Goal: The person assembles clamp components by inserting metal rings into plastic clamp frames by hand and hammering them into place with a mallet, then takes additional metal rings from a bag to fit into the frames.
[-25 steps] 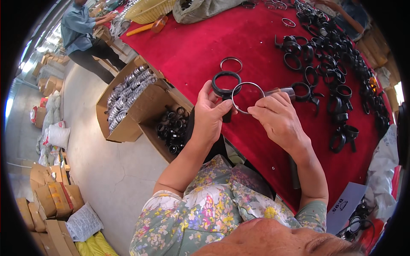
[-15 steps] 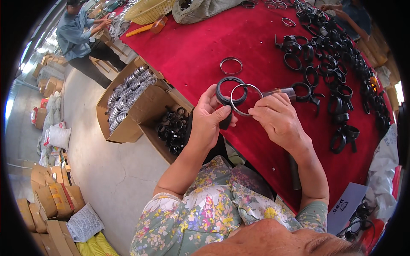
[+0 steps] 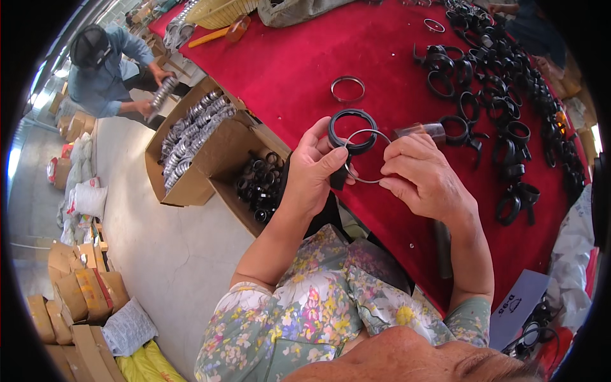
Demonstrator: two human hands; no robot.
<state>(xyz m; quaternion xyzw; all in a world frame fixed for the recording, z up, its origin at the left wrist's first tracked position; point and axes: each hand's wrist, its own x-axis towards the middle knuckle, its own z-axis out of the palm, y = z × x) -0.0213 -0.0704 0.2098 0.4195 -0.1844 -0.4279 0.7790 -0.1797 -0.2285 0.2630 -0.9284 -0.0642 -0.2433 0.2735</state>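
Close in, the left hand [image 3: 315, 169] is curled shut around a black plastic ring clamp [image 3: 352, 130], thumb pressed along its lower edge and fingers wrapped behind, so the clamp stands up above the knuckles. Just to its right, the right hand [image 3: 423, 178] is closed too, its fingertips pinching the rim of a thin metal ring [image 3: 371, 156]; that ring overlaps the lower part of the black clamp and spans the gap between the two hands. Both hands hang over the near edge of the red-covered worktop [image 3: 382, 70].

Just beyond the right hand's knuckles lies a small brownish cylinder [image 3: 421, 131] on the cloth. Further beyond the left hand, a second metal ring [image 3: 347, 89] lies flat. Off to the right and beyond the right hand, a heap of black clamps [image 3: 503, 95] spreads along the cloth.

Left of the left hand, an open cardboard box [image 3: 191, 184] holds metal rings in one part and black parts in the other. Far beyond it, a person in blue [image 3: 105, 70] grips a stack of rings.
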